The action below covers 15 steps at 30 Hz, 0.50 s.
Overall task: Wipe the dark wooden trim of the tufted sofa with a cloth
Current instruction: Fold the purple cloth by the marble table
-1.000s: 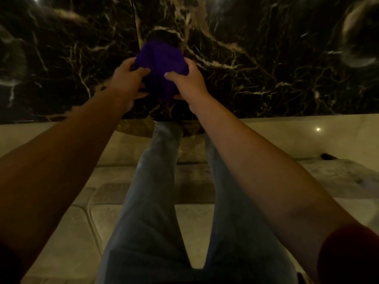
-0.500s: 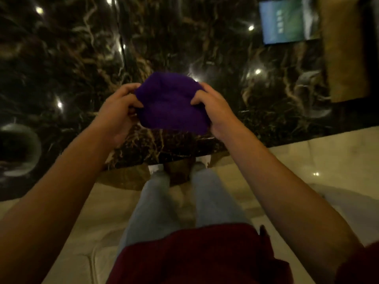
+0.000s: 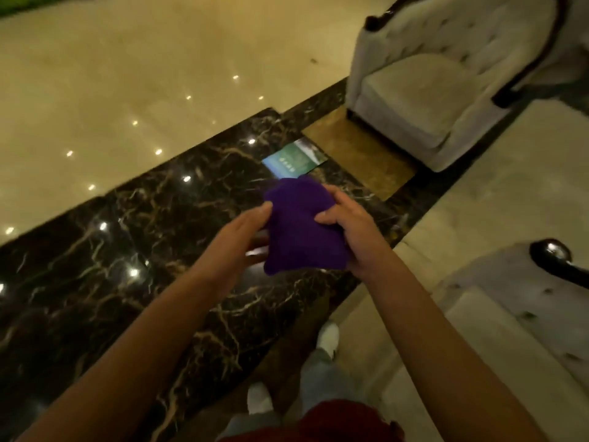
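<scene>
I hold a bunched purple cloth (image 3: 301,228) out in front of me with both hands. My right hand (image 3: 347,228) grips its right side, thumb on top. My left hand (image 3: 245,237) touches its left edge with the fingers stretched out under it. A cream tufted sofa (image 3: 424,90) stands at the upper right, well beyond my hands. Its dark wooden trim (image 3: 526,71) runs along the top of the back and down the arm. A second piece of dark glossy trim (image 3: 557,260) curls at the right edge, beside pale upholstery.
I stand on a black veined marble floor band (image 3: 143,250), with beige polished floor (image 3: 127,74) to the left and far side. A screen's reflection (image 3: 294,157) shows on the floor beyond the cloth. My white shoes (image 3: 259,398) are below.
The view has swung away from the dark marble towards the floor and the sofa, which was out of sight before. Both hands stay on the cloth; my left fingers have loosened and straightened.
</scene>
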Available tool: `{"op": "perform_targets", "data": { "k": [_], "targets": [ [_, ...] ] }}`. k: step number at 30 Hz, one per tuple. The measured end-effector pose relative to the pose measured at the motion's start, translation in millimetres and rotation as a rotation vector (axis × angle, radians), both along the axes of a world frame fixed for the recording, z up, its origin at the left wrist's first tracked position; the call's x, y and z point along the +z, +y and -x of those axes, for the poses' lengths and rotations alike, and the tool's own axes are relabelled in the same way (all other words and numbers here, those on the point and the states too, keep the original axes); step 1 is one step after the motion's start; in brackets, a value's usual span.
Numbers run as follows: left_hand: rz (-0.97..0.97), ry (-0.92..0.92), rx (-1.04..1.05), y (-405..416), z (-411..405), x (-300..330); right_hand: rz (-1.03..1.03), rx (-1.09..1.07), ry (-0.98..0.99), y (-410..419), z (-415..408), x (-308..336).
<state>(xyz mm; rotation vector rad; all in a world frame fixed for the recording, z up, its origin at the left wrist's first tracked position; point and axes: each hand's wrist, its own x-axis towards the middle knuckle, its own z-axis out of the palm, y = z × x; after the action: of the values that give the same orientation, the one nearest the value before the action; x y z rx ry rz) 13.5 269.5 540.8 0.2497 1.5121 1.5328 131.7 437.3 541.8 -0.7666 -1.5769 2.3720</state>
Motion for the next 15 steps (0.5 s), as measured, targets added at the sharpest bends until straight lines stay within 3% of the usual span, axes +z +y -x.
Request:
{"op": "perform_targets", "data": {
  "k": [5, 11, 15],
  "targets": [
    [-0.165, -0.28, -0.165, 69.7, -50.0, 19.3, -0.044, -0.211, 0.005, 28.1, -65.3, 17.5],
    [-0.086, -0.192, -0.352, 189.3, -129.7, 9.1, -0.194, -0.571, -0.059, 100.3, -201.1, 2.8],
    [-0.093, -0.137, -0.462, 261.4, -196.1, -2.8, -0.248, -0.901, -0.219, 137.7, -278.9, -22.0]
  ]
}}
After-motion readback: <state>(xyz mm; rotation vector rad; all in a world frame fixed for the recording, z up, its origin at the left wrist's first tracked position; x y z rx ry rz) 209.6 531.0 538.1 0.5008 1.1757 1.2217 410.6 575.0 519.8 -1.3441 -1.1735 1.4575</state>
